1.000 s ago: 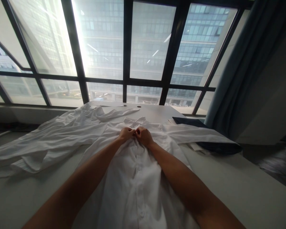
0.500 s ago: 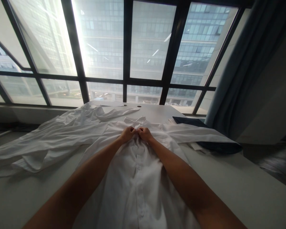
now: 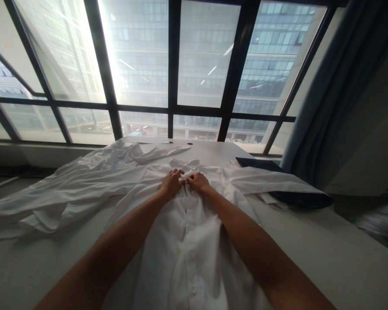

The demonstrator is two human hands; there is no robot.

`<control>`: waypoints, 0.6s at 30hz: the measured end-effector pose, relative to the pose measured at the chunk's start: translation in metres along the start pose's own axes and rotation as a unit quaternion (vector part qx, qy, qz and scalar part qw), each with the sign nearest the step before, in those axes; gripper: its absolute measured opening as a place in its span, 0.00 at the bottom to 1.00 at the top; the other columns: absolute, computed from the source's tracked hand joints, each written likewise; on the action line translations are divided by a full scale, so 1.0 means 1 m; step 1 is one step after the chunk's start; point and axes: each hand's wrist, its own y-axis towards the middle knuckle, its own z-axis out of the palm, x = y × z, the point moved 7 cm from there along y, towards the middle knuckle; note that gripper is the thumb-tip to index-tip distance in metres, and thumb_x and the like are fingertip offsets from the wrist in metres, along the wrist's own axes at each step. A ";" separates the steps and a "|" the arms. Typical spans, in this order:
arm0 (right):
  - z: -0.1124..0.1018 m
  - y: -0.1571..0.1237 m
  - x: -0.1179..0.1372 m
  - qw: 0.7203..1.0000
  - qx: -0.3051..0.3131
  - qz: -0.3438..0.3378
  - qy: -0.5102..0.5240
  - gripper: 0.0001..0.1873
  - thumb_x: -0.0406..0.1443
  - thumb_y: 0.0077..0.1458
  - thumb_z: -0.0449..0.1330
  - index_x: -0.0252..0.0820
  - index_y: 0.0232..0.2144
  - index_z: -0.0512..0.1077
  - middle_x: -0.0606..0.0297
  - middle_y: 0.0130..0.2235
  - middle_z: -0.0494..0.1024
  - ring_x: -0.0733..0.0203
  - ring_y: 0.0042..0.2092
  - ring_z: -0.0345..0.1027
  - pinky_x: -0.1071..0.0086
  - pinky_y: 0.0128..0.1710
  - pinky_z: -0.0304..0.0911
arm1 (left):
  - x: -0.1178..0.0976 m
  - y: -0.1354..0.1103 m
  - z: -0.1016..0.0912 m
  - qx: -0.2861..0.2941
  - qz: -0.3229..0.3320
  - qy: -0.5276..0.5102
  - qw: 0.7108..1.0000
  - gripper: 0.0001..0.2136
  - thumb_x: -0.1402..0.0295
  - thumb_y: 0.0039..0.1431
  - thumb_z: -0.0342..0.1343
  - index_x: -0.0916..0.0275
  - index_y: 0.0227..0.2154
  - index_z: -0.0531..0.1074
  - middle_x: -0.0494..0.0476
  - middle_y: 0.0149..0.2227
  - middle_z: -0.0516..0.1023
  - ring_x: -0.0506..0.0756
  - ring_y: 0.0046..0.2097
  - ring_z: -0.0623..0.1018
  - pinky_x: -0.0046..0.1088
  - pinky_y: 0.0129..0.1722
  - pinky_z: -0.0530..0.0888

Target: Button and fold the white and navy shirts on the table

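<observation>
A white button-up shirt (image 3: 168,254) lies front side up on the white table, collar (image 3: 185,163) at the far end and sleeves spread to both sides. My left hand (image 3: 172,181) and my right hand (image 3: 198,181) meet at its front opening, just below the collar. Both are closed, gripping the edges of the placket between thumb and fingers. Whatever button is between the fingertips is too small to make out. Down the middle, the button placket (image 3: 190,241) runs toward me with a few buttons showing.
Another crumpled white garment (image 3: 93,165) covers the table's left side. Dark folded cloth (image 3: 300,199) lies partly under the shirt's right sleeve (image 3: 268,181). The table (image 3: 310,241) reaches toward a framed window (image 3: 200,56), with a blue-grey curtain (image 3: 320,99) at right.
My left hand's fingers have lifted and shifted slightly on the fabric, a little apart from the right hand's. My right hand stays at the placket. The camera view has barely shifted.
</observation>
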 end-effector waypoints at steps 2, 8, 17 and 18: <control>-0.005 -0.005 0.004 0.998 -0.018 0.001 -0.058 0.08 0.39 0.53 0.60 0.44 0.26 0.78 0.59 0.31 0.81 0.55 0.35 0.74 0.70 0.32 0.61 | -0.004 -0.001 0.003 0.031 0.033 0.024 0.999 0.13 0.66 0.61 0.54 0.55 0.47 0.77 0.58 0.50 0.75 0.60 0.54 0.71 0.33 0.53 0.67; -0.012 -0.021 0.021 0.986 -0.039 -0.084 -0.142 0.11 0.38 0.57 0.58 0.43 0.40 0.78 0.55 0.43 0.80 0.52 0.47 0.72 0.65 0.46 0.62 | 0.005 0.001 0.017 0.098 0.039 0.066 0.992 0.16 0.60 0.64 0.50 0.50 0.51 0.76 0.57 0.57 0.72 0.64 0.59 0.68 0.44 0.60 0.60; -0.006 -0.016 -0.006 0.976 0.119 -0.058 -0.170 0.36 0.57 0.58 0.54 0.51 0.63 0.62 0.58 0.68 0.57 0.46 0.67 0.47 0.50 0.63 0.45 | 0.017 -0.001 0.023 0.186 0.000 0.058 0.981 0.24 0.51 0.64 0.45 0.48 0.60 0.64 0.57 0.68 0.57 0.65 0.68 0.55 0.62 0.62 0.47; -0.010 -0.015 -0.011 0.978 0.107 -0.049 -0.172 0.39 0.59 0.57 0.53 0.49 0.65 0.60 0.56 0.68 0.55 0.46 0.68 0.46 0.49 0.63 0.45 | 0.017 0.001 0.022 0.196 0.001 0.060 0.979 0.24 0.52 0.63 0.46 0.48 0.60 0.63 0.57 0.68 0.57 0.65 0.68 0.55 0.61 0.62 0.48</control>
